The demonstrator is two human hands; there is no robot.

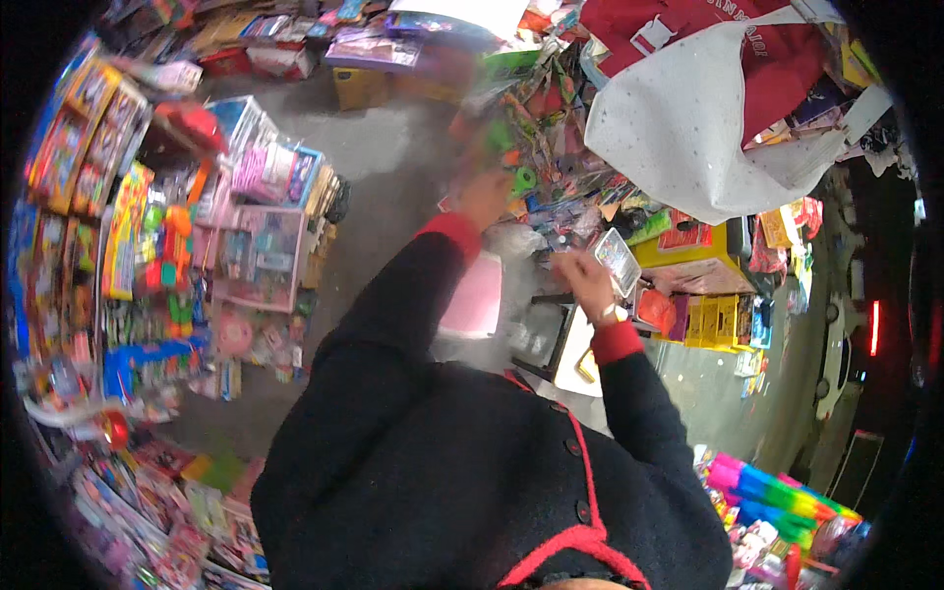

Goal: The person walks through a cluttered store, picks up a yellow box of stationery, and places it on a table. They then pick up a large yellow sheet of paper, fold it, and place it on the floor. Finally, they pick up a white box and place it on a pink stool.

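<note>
My left hand [483,198] reaches over a pile of small packaged goods and is smeared by motion. Close beside its fingers lies a green ring-shaped roll [524,181]. Whether that hand holds anything is unclear. My right hand [582,279], with a light-coloured band at the wrist, has its fingers curled near the pile's front edge. A clear plastic box [618,259] with small items inside stands right next to it. Crumpled clear plastic wrap [516,240] lies between my hands. Below it are a pink panel [472,299] and a dark-framed stool or stand [542,335].
Toy shelves [81,140] and a pink transparent bin [259,258] stand left. A white sheet [678,125] drapes over a red cloth [782,81] at upper right. Yellow crates [712,322] sit at right. Packaged goods [192,516] cover the lower left; rainbow-coloured items [782,494] lie lower right.
</note>
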